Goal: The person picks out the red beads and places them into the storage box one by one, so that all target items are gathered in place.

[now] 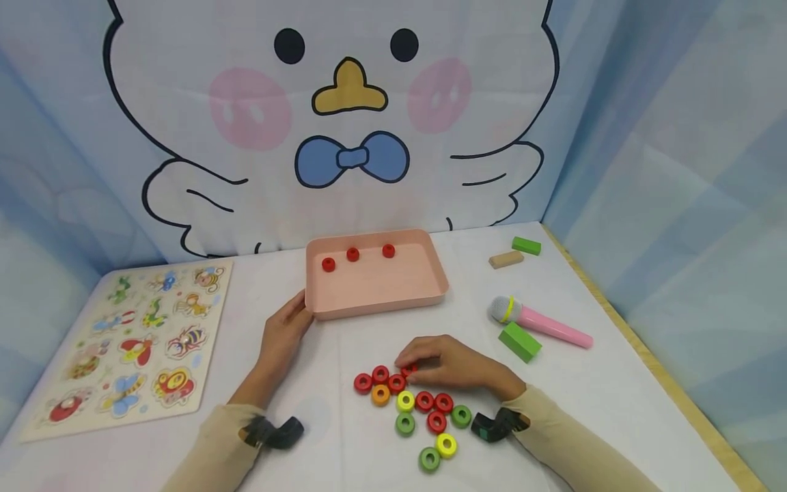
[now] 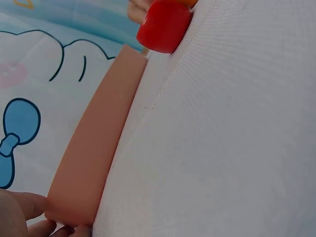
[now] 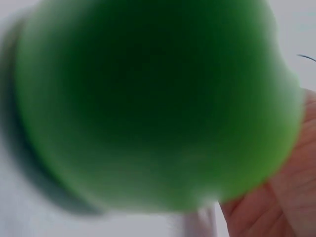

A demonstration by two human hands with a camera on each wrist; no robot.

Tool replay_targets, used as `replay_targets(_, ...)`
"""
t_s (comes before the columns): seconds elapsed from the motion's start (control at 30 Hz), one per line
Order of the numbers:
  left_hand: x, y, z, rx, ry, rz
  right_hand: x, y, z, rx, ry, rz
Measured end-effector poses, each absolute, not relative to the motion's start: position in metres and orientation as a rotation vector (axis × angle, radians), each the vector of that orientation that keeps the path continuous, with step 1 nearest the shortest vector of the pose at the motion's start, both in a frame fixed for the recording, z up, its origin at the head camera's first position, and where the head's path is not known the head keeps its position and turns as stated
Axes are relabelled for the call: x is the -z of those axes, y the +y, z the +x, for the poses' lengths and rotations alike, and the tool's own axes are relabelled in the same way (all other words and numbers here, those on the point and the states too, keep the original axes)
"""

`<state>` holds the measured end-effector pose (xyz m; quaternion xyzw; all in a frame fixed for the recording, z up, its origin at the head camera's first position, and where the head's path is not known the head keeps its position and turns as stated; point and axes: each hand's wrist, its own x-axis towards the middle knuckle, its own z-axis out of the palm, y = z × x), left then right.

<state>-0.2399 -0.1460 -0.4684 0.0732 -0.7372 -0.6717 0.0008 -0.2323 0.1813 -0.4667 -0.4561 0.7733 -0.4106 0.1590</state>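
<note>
A: Where is the red bead [image 1: 410, 368], and which hand is nearer to it?

B: It is at the fingertips of the right hand [image 1: 453, 362]. The fingers are narrow there and seem to pinch it, by the head view. In the right wrist view a blurred green shape [image 3: 148, 113] covers almost everything, so I cannot confirm it from there.

A: And how does the pink tray [image 1: 381, 283] lie from this hand?

B: It lies on the far side and a little to the left, well apart. Its long axis runs left to right, with the right end slightly farther. The left hand [image 1: 284, 335] is the nearer one: its fingers touch the left end, but whether they grip it, I cannot tell.

A: What is inside the tray?

B: Three red beads [image 1: 352, 256], apart from each other, near the far wall, in the left and middle part. The loose beads [image 1: 424, 408], which are red, orange, yellow and green, are outside, on the near side.

A: Can you read some brand or label?

B: No. I find no readable writing, also not on the pink microphone [image 1: 553, 326] at the right.
</note>
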Motion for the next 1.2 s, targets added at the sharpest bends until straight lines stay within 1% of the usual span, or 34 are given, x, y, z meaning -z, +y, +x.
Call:
replay_targets(0.2, 0.472, -0.146, -0.241, 2.077, -2.349, 0.257, 0.466, 0.181, -0.233, 1.189, 2.199, -1.325)
replay_targets(0.33, 0.474, -0.148, -0.241, 2.135, -2.292, 0.227, 0.463, 0.179, -0.234, 1.17, 2.231, -1.306)
replay_targets(0.47, 0.475, -0.147, -0.242, 2.173, -2.273, 0.223, 0.457, 0.184, -0.238, 1.144, 2.341, -1.209)
replay_targets(0.57, 0.474, -0.146, -0.243, 2.167, -2.282, 0.227, 0.445, 0.188, -0.248, 1.152, 2.432, -1.104)
replay_targets(0.7, 0.475, -0.147, -0.243, 2.141, -2.295, 0.216, 0.42, 0.184, -0.278, 1.219, 2.512, -0.94)
replay_targets(0.87, 0.477, -0.15, -0.247, 2.147, -2.281, 0.206, 0.399, 0.165, -0.341, 1.284, 2.6, -0.675)
replay_targets(1.03, 0.477, -0.149, -0.245, 2.127, -2.287, 0.236, 0.401, 0.147, -0.397, 1.276, 2.693, -0.539)
replay_targets(1.1, 0.477, -0.149, -0.244, 2.111, -2.283, 0.236, 0.407, 0.144, -0.413, 1.254, 2.72, -0.523)
replay_targets(1.2, 0.477, -0.149, -0.243, 2.113, -2.272, 0.208, 0.418, 0.143, -0.426, 1.177, 2.764, -0.491)
